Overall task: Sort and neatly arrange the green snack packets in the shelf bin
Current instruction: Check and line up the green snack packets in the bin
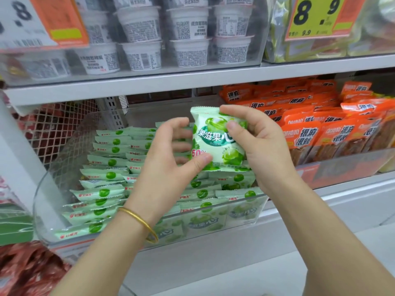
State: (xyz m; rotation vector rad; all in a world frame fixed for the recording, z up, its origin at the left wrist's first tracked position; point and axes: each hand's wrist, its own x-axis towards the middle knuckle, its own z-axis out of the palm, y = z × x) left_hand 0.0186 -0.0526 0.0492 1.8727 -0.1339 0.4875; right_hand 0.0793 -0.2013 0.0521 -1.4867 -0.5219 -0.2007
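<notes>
**Two hands holding one green snack packet above a crowded shelf bin**

A person is holding a single packet (213, 144) upright in the air, over the back middle of a clear plastic bin (40, 210). The bin is sitting at the front edge of a white shelf (342, 195). The right hand (265, 152) is gripping the packet's right side, with its fingers (235, 108) curling over the top corner and the thumb pressing on the front. The left hand (168, 161) is pinching the lower left corner with the thumb; its other fingers are curled behind the left edge and are blurred.

What could go wrong: the rows of packets (106, 174) are filling the bin nearly to its rim and leaning at a slant. Pushing the held packet in between them could tip its neighbours or lift some over the front wall. The wrapper looks glossy, so a corner pinch may be slipping. Squeezing hard could crease it or crush whatever is inside.

How it looks: the packet is a small, puffy pillow bag, pale mint green, with crimped, saw-toothed seams at top and bottom. It is showing round green fruit, white lettering on a green band and a pink "50%". Its printed front is facing the camera, while the packets in the bin are mostly showing their top edges.

Orange packets (310, 133) are filling the next bin toward the shelf's right end.
</notes>
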